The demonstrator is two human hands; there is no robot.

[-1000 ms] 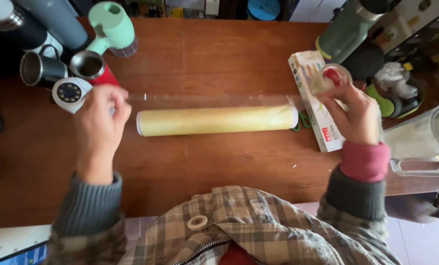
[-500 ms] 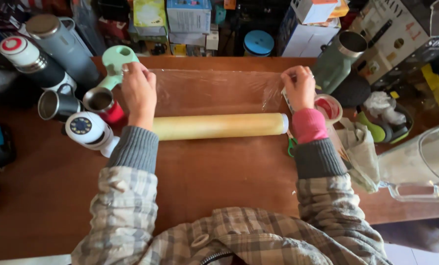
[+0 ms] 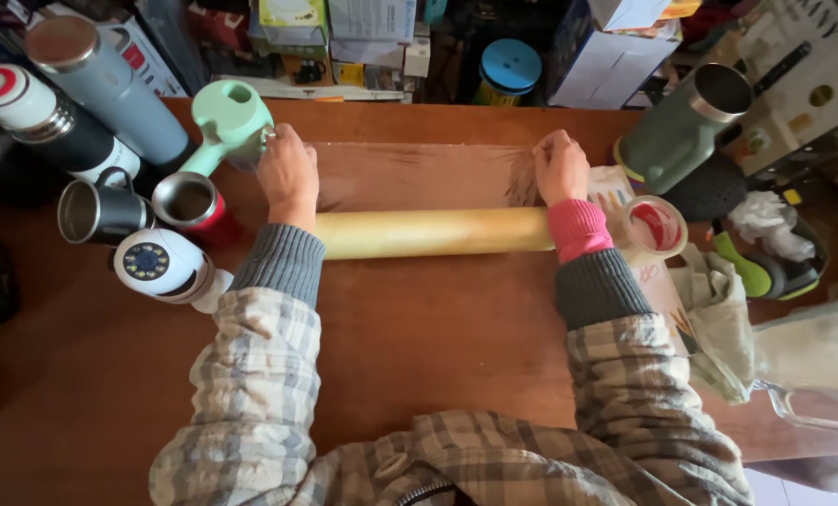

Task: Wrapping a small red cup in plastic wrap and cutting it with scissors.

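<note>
A wooden desk (image 3: 419,375) seen from above. At far left stand flasks (image 3: 110,103), two steel mugs (image 3: 96,211) and a small round white camera (image 3: 157,264). The left hand (image 3: 288,178) pinches the left corner of a clear film sheet (image 3: 419,173), just beside a mint green blender (image 3: 227,117). The film lies stretched flat on the desk beyond its yellowish roll (image 3: 428,231). The right hand (image 3: 560,167) pinches the right corner. Further right sit a tape roll (image 3: 655,227) and a green tumbler (image 3: 686,126).
</note>
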